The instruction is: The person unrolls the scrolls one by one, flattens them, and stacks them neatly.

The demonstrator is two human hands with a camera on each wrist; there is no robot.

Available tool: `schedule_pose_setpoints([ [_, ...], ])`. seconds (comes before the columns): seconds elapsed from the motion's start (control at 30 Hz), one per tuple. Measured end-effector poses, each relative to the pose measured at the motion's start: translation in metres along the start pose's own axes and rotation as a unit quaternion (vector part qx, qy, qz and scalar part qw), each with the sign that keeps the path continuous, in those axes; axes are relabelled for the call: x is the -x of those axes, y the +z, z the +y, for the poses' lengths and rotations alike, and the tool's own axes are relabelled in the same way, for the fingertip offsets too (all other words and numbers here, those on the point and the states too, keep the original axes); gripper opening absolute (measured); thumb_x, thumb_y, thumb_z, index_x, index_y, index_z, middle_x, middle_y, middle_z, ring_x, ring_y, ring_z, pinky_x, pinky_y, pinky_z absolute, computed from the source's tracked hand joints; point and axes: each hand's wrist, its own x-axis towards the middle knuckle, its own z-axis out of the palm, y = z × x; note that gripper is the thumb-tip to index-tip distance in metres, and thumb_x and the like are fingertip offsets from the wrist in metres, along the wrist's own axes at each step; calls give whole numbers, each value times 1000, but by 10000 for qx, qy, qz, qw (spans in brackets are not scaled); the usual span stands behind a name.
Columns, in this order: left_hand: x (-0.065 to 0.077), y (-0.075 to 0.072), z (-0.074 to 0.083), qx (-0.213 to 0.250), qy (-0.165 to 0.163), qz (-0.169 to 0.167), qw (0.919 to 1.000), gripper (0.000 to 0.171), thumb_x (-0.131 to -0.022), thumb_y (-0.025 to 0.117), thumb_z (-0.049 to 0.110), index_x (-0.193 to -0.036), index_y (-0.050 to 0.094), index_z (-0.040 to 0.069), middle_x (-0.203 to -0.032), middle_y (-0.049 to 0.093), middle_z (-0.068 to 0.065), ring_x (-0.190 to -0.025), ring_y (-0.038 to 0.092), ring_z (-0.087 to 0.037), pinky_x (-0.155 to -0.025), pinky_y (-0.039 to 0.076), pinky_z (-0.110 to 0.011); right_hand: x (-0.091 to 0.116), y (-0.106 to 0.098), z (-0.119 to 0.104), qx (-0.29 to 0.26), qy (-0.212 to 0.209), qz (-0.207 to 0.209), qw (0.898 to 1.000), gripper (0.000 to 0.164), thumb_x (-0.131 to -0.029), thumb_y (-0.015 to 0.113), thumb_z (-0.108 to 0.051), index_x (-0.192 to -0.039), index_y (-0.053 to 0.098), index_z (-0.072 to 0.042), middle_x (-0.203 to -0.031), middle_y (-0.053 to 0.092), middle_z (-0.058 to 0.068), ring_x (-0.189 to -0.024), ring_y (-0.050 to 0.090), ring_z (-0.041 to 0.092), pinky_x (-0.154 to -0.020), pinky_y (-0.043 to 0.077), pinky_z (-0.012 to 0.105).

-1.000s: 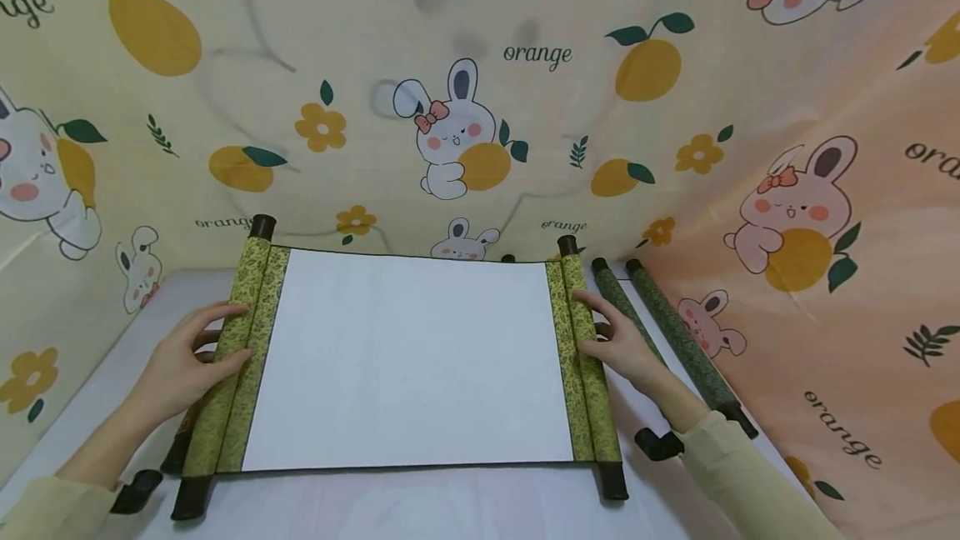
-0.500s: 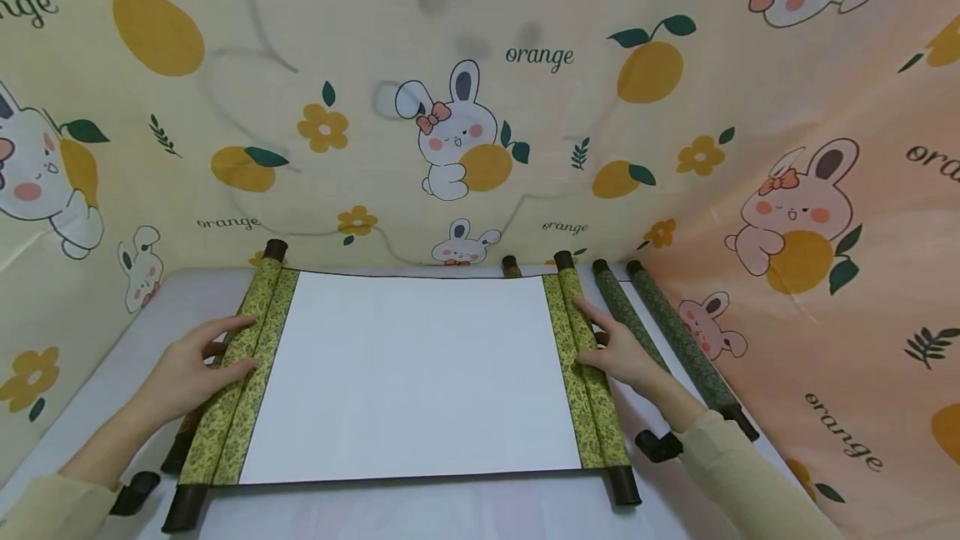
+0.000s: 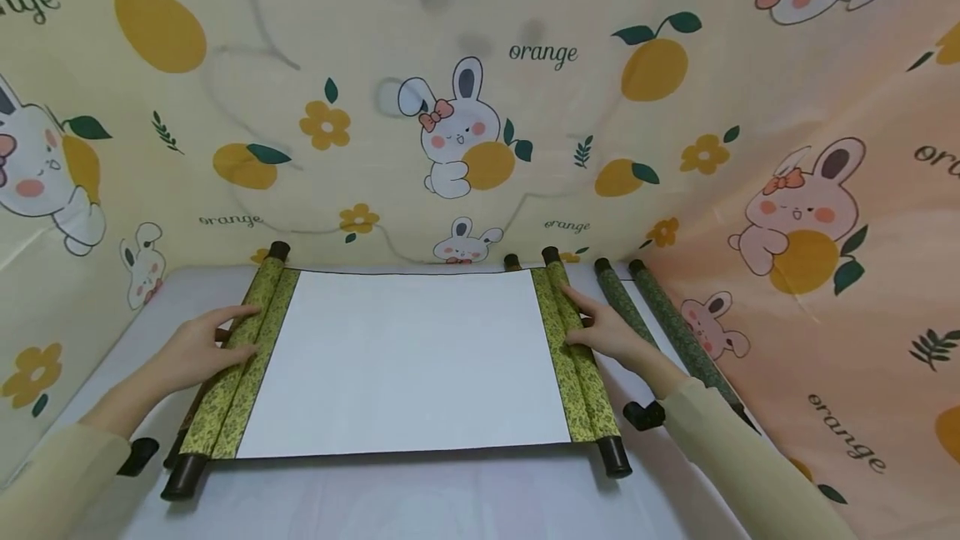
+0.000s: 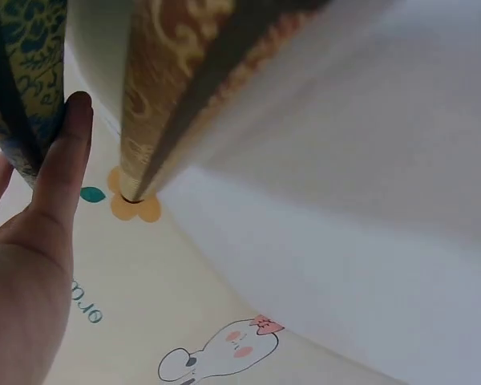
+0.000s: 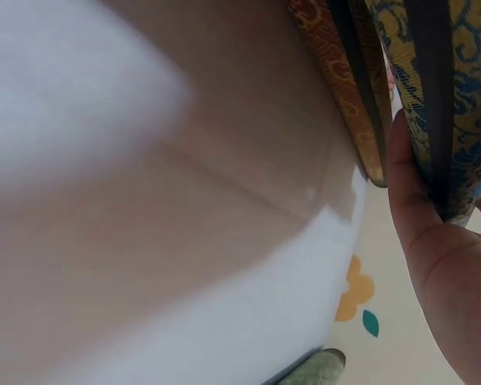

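White scroll (image 3: 405,365) spread above table (image 3: 375,502), left hand (image 3: 197,348) and right hand (image 3: 613,332) grasping its yellow-green rollers (image 3: 225,390), table surface extending past its near edge, dark green rollers (image 3: 678,330) to its right.

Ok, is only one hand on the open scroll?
No, the left hand grips the scroll at one end and the right hand grips it at the other.

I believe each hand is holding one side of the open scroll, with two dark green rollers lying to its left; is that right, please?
Not quite: the two dark green rollers lie to the right of the scroll, as the head view shows; the rest stands.
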Motion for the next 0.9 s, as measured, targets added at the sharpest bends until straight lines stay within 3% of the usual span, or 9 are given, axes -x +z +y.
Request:
schedule_pose_setpoints([
  [0.13, -10, 0, -5, -114, -125, -138, 9998, 63, -87, 68, 24, -141, 41, 5, -133, 42, -34, -77, 58, -31, -44, 44, -31, -12, 2, -2, 26, 60, -96, 9999, 86, -84, 66, -10, -152, 18, -30, -158, 15, 2, -136, 30, 33, -83, 40, 40],
  [0.27, -19, 1, -7, -217, -147, -241, 9994, 64, -86, 68, 22, -141, 41, 3, -125, 49, -32, -53, 44, -15, -48, 41, -32, -21, 4, -1, 110, 110, -105, 9998, 86, -84, 65, -9, -153, 18, -27, -158, 15, 4, -139, 23, 36, -90, 39, 45],
  [0.43, -29, 3, -7, -439, -96, -350, 9984, 64, -87, 68, 24, -140, 41, 2, -133, 44, -34, -55, 41, -18, -66, 40, -39, -30, 7, 5, 81, 225, -76, 9997, 85, -83, 65, -10, -152, 19, -28, -158, 14, 5, -140, 19, 38, -100, 35, 53],
  [0.53, -32, 5, -10, -508, -145, -419, 9977, 64, -87, 67, 24, -141, 41, 1, -136, 40, -34, -75, 55, -34, -77, 44, -50, -33, 10, 8, -22, 268, -105, 9996, 85, -83, 66, -10, -152, 20, -28, -158, 13, 6, -141, 16, 38, -104, 31, 55],
  [0.6, -33, 7, -12, -569, -163, -416, 9974, 63, -87, 67, 23, -140, 42, 1, -137, 40, -34, -91, 55, -39, -84, 43, -56, -35, 12, 9, -107, 283, -103, 9995, 85, -83, 67, -11, -152, 21, -28, -158, 14, 5, -142, 15, 37, -106, 28, 56],
  [0.7, -33, 8, -15, -615, -133, -394, 9972, 61, -87, 67, 22, -139, 43, 0, -134, 43, -35, -91, 56, -39, -86, 42, -57, -38, 14, 11, -256, 299, -116, 9992, 85, -82, 68, -11, -152, 22, -29, -158, 14, 3, -142, 15, 36, -107, 27, 56],
  [0.83, -32, 8, -16, -601, -51, -351, 9976, 60, -86, 67, 20, -138, 45, 0, -129, 48, -35, -62, 50, -25, -76, 41, -49, -42, 14, 16, -395, 304, -212, 9985, 85, -83, 68, -11, -152, 21, -29, -158, 14, 4, -141, 20, 35, -105, 31, 53],
  [0.9, -31, 8, -16, -615, -24, -355, 9975, 60, -86, 68, 21, -138, 45, 0, -128, 48, -36, -67, 51, -24, -75, 41, -48, -44, 14, 18, -449, 322, -263, 9981, 85, -84, 68, -11, -152, 20, -29, -158, 15, 6, -139, 25, 35, -102, 34, 51],
])
